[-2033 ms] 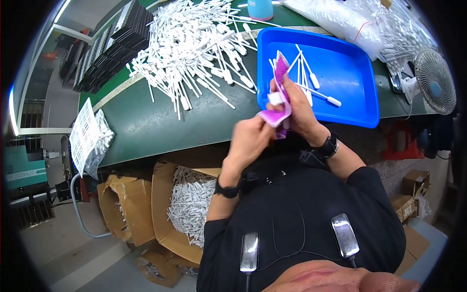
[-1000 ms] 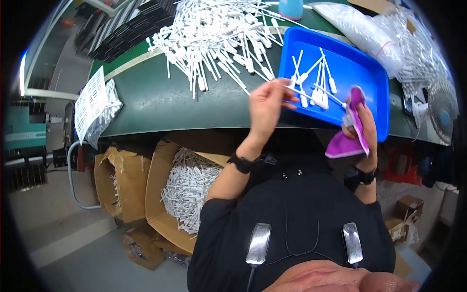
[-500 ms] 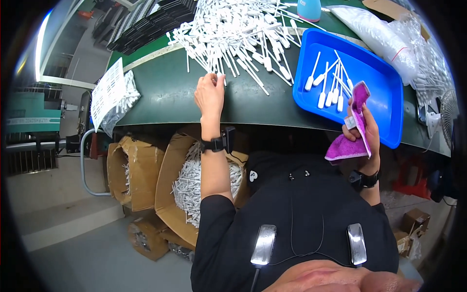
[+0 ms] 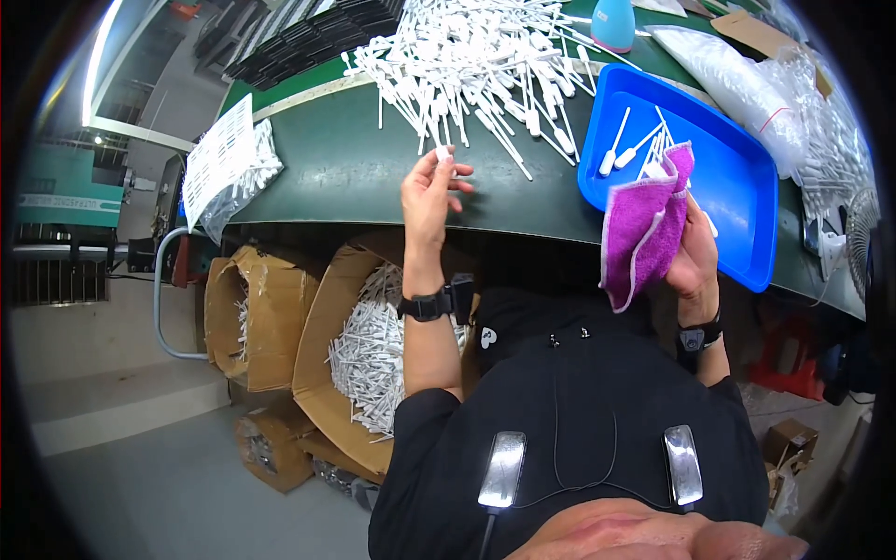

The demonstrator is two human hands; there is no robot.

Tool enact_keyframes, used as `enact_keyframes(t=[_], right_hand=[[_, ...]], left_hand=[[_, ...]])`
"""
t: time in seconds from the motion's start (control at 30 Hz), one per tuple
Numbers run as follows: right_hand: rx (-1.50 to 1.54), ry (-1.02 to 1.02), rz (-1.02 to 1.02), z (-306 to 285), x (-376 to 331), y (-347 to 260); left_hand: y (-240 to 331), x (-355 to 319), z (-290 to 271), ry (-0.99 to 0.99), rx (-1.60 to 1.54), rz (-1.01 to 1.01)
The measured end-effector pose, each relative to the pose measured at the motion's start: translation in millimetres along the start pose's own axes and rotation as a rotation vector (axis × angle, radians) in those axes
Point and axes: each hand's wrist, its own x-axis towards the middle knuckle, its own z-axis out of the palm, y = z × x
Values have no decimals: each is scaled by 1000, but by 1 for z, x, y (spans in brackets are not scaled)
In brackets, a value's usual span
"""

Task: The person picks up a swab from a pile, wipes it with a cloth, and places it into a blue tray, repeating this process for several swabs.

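My left hand is over the front part of the green table, thumb and finger pinched on the thick end of a white swab-like stick. Its thin shaft seems to run up toward the big heap of similar white sticks. My right hand grips a folded purple cloth with a pale edge, held over the near side of a blue tray. Several white sticks lie in the tray, some of them partly hidden by the cloth.
A plastic bag of white sticks with a printed sheet lies at the table's left. Dark stacked trays, a teal bottle and clear plastic bags stand farther back. Below sit cardboard boxes, one full of sticks.
My left hand has drawn back from the heap's edge with a stick in its pinch. My right hand has turned the cloth, which now hangs open toward the left and covers some sticks.
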Motion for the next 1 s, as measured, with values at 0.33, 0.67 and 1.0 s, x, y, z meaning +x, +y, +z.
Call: enact_keyframes(t=[0.33, 0.67, 1.0], right_hand=[[-11, 128, -27, 6, 8, 1], [-73, 188, -62, 12, 18, -4], [-355, -42, -195, -5, 74, 0]], left_hand=[[-11, -5, 21, -59, -629, -196], [-1, -4, 36, -92, -589, -208], [13, -53, 123, -779, -52, -300]])
